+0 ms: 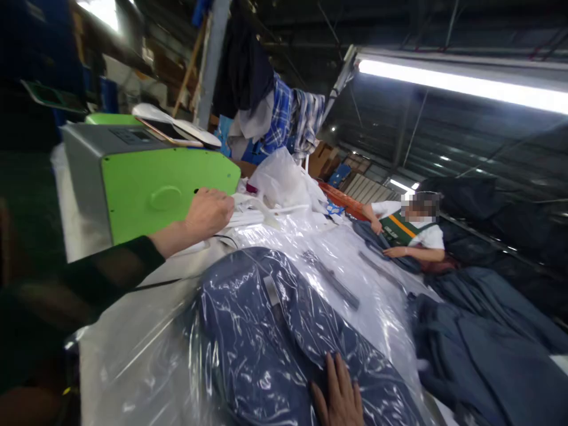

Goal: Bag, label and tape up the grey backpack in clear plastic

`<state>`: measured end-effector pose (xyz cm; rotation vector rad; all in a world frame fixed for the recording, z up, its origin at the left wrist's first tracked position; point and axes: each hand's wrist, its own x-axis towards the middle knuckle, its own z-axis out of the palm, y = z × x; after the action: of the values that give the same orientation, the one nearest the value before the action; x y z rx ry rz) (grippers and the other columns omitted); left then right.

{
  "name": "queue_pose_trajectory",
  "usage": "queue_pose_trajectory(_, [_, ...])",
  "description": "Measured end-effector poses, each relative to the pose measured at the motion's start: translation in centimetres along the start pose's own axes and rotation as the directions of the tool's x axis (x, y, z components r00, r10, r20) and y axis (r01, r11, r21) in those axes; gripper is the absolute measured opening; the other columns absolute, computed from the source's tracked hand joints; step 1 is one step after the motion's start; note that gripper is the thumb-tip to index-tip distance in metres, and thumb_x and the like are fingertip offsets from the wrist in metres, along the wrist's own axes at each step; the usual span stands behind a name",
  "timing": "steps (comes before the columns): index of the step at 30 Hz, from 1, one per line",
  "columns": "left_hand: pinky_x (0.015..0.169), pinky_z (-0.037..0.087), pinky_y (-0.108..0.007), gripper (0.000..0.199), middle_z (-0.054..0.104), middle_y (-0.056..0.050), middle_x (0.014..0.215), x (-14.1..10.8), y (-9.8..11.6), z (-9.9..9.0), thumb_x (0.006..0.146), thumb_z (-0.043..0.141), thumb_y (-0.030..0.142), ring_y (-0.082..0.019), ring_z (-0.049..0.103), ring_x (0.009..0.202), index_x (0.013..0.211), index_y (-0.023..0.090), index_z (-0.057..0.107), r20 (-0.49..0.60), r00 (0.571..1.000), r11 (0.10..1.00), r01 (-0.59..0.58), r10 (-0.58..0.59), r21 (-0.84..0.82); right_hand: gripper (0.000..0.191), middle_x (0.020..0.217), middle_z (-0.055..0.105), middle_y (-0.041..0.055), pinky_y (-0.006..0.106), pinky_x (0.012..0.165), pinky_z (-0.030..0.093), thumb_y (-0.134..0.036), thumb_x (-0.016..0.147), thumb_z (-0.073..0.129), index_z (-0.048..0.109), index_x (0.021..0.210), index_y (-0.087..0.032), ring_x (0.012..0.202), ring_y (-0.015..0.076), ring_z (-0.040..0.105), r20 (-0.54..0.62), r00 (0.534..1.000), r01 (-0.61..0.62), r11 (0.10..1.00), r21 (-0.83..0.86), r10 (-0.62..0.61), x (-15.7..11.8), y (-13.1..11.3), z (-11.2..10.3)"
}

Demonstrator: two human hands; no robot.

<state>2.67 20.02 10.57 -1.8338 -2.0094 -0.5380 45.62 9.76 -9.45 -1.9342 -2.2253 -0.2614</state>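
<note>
A navy backpack [248, 319] lies on the table inside a clear plastic bag [195, 367], with glossy wrinkles all over it. My right hand [339, 393] rests on the lower part of the wrapped backpack, its fingers stretched out over the plastic. Further up, my left hand [209, 212] is closed with its knuckles upward, in front of the lime-green and grey machine [164, 192]. White strips lie just beyond its fingers; whether it grips one of them is hidden.
A phone [171, 131] lies on top of the machine. Crumpled white plastic [281, 177] is heaped behind. More navy backpacks [483, 349] lie at the right, where a co-worker [402, 231] handles dark fabric. Dark straps [332, 281] lie on the plastic-covered table [106, 378].
</note>
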Motion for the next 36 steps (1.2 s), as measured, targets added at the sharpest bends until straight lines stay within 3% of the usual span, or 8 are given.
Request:
queue_pose_trajectory(3, [0.079, 0.039, -0.039, 0.022, 0.064, -0.013, 0.086, -1.9, 6.1, -2.1, 0.089, 0.043, 0.012, -0.025, 0.055, 0.086, 0.085, 0.009, 0.064, -0.032, 0.959, 0.959, -0.282, 0.281, -0.022, 0.062, 0.149, 0.035, 0.0129, 0.056, 0.108, 0.033, -0.053, 0.093, 0.031, 0.039, 0.142, -0.015, 0.136, 0.0295, 0.035, 0.024, 0.999, 0.042, 0.999, 0.021, -0.043, -0.3, 0.0, -0.2])
queue_pose_trajectory(8, [0.065, 0.037, -0.034, 0.014, 0.063, -0.01, 0.073, -9.8, 15.4, 0.0, 0.082, 0.05, 0.006, -0.022, 0.055, 0.072, 0.074, 0.012, 0.061, -0.074, 0.725, 0.72, -0.689, 0.685, -0.081, 0.056, 0.137, 0.047, 0.0221, 0.061, 0.095, 0.041, -0.049, 0.096, 0.032, 0.046, 0.135, -0.011, 0.125, 0.0349, 0.047, -0.274, 0.952, 0.178, 0.973, 0.145, -0.134, -0.3, -0.7, -2.3])
queue_pose_trajectory(13, [0.055, 0.034, -0.032, 0.015, 0.06, -0.007, 0.063, -15.8, 18.3, 1.7, 0.076, 0.056, 0.003, -0.019, 0.054, 0.059, 0.065, 0.013, 0.056, -0.077, 0.597, 0.587, -0.801, 0.799, -0.12, 0.038, 0.114, 0.062, 0.0171, 0.047, 0.09, 0.044, -0.036, 0.095, 0.041, 0.053, 0.122, -0.011, 0.108, 0.027, 0.056, -0.394, 0.907, 0.26, 0.933, 0.25, -0.147, -0.6, -1.3, -4.8])
queue_pose_trajectory(19, [0.056, 0.035, -0.033, 0.016, 0.061, -0.012, 0.066, -13.6, 18.5, -1.2, 0.078, 0.05, 0.0, -0.024, 0.057, 0.064, 0.069, 0.01, 0.058, -0.047, 0.645, 0.642, -0.764, 0.762, -0.069, 0.036, 0.089, 0.068, 0.0072, 0.038, 0.082, 0.046, -0.038, 0.096, 0.038, 0.06, 0.112, -0.014, 0.083, 0.0196, 0.062, -0.295, 0.921, 0.37, 0.813, 0.45, -0.256, -0.9, -2.2, -7.8])
queue_pose_trajectory(24, [0.06, 0.038, -0.035, 0.019, 0.064, -0.014, 0.073, -11.8, 20.4, -3.6, 0.082, 0.047, 0.004, -0.026, 0.059, 0.072, 0.073, 0.01, 0.062, -0.011, 0.622, 0.62, -0.781, 0.783, -0.076, 0.037, 0.087, 0.068, 0.0029, 0.027, 0.072, 0.05, -0.044, 0.092, 0.047, 0.059, 0.111, -0.015, 0.077, 0.0158, 0.063, -0.203, 0.945, 0.325, 0.692, 0.645, -0.255, -0.2, -3.9, -10.5])
queue_pose_trajectory(31, [0.077, 0.044, -0.036, 0.011, 0.066, -0.012, 0.088, -12.5, 20.0, -6.3, 0.082, 0.058, 0.019, -0.026, 0.059, 0.087, 0.085, 0.011, 0.065, 0.017, 0.617, 0.604, -0.763, 0.786, -0.232, 0.031, 0.059, 0.058, -0.0012, 0.022, 0.051, 0.042, -0.032, 0.091, 0.047, 0.066, 0.073, -0.016, 0.054, 0.0118, 0.054, -0.26, 0.965, 0.201, 0.682, 0.703, -0.015, -0.5, -4.8, -11.8])
queue_pose_trajectory(34, [0.093, 0.041, -0.036, 0.046, 0.062, -0.007, 0.114, -12.9, 18.1, -7.8, 0.074, 0.069, 0.04, -0.026, 0.055, 0.106, 0.113, 0.016, 0.062, 0.014, 0.697, 0.558, -0.56, 0.717, -0.612, 0.031, 0.086, 0.067, 0.0057, 0.025, 0.065, 0.051, -0.027, 0.092, 0.041, 0.07, 0.094, -0.016, 0.075, 0.0152, 0.063, -0.41, 0.906, 0.208, 0.741, 0.639, 0.1, -1.4, -4.1, -12.4])
queue_pose_trajectory(36, [0.096, 0.039, -0.035, 0.062, 0.054, -0.005, 0.13, -12.9, 17.0, -7.8, 0.074, 0.066, 0.042, -0.026, 0.051, 0.115, 0.13, 0.02, 0.051, 0.091, 0.823, 0.495, -0.245, 0.56, -0.834, 0.034, 0.102, 0.067, 0.009, 0.027, 0.075, 0.054, -0.022, 0.093, 0.037, 0.068, 0.108, -0.016, 0.09, 0.0162, 0.064, -0.518, 0.848, 0.245, 0.781, 0.574, 0.115, -2.0, -3.9, -12.8])
